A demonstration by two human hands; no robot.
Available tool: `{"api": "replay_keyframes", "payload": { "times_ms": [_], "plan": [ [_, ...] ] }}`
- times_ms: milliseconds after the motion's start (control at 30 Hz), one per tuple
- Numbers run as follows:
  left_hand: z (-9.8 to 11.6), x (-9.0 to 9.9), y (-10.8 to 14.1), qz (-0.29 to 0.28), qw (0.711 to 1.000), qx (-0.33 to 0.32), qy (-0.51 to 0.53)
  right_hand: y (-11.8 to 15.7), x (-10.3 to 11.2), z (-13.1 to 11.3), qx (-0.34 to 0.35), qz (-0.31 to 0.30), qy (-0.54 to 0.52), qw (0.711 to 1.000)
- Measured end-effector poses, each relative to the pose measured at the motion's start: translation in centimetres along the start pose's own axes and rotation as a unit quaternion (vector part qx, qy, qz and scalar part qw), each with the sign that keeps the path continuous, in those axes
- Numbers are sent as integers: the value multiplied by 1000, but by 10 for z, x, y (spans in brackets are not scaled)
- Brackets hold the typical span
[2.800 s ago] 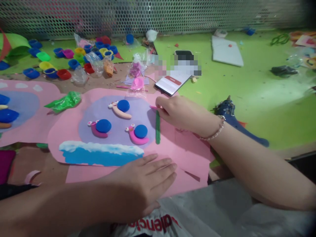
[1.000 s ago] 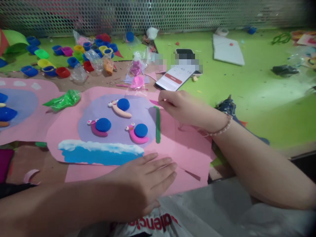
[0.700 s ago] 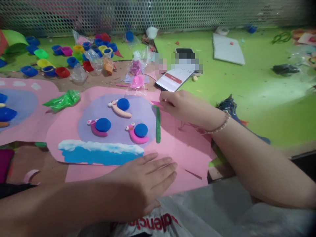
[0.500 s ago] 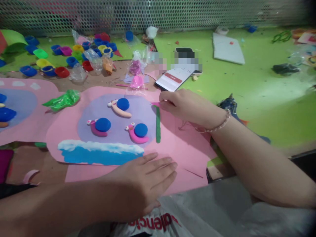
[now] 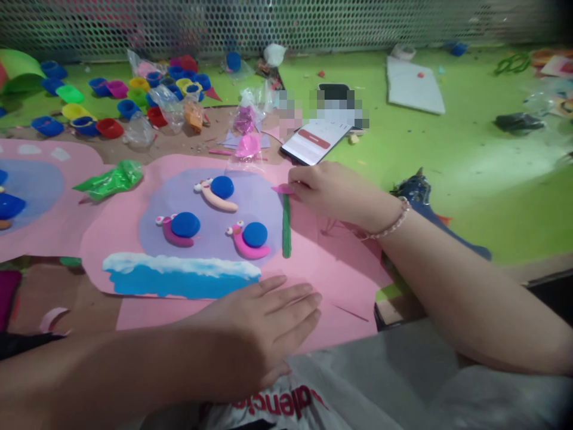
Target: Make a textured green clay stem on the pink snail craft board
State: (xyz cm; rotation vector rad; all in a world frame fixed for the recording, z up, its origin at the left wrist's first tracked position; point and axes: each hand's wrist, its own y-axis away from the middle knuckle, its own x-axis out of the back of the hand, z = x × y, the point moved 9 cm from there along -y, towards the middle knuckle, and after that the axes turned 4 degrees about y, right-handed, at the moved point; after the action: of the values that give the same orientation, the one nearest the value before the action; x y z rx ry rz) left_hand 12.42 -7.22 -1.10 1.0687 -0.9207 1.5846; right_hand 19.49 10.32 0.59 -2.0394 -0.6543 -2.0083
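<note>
My left hand (image 5: 273, 325) lies flat on the pink paper (image 5: 340, 269), its fingers stretched out just below the blue-and-white clay strip (image 5: 179, 282). My right hand (image 5: 331, 194) is closed, thumb and fingertips pinching at a small pink clay piece (image 5: 282, 189) at the top of the green clay stem (image 5: 287, 227); the fingers partly hide this piece. To the left, on a lilac paper oval (image 5: 210, 233), sit three clay snails with blue shells: a peach snail (image 5: 219, 197), a purple snail (image 5: 176, 230) and a bright pink snail (image 5: 250, 239).
A lit phone (image 5: 313, 140) lies just beyond my right hand. Several coloured cups (image 5: 110, 128) and clay bags spread over the back left. A green packet (image 5: 111, 180) rests on the paper's left edge. A white board (image 5: 414, 86) lies back right, before a perforated metal panel (image 5: 358, 27).
The fingers of my right hand have shifted very slightly, and more of the pink clay piece shows beside them. My left hand stays flat in the same place.
</note>
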Motion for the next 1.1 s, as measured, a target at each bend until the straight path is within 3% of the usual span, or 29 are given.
{"api": "replay_keyframes", "payload": {
  "times_ms": [267, 533, 733, 1100],
  "plan": [
    [0, 1, -1, 20, 1000, 0, -7, 0, -5, 0, 13, 9, 86, 996],
    [-1, 2, -1, 22, 1000, 4, -9, 5, 13, 5, -11, 100, -9, 995],
    [-1, 1, -2, 10, 1000, 4, -12, -2, 6, 5, -27, 96, -80, 992],
    [-1, -3, -1, -4, 1000, -3, -10, -9, -3, 1, -20, 97, -44, 994]
  ]
}}
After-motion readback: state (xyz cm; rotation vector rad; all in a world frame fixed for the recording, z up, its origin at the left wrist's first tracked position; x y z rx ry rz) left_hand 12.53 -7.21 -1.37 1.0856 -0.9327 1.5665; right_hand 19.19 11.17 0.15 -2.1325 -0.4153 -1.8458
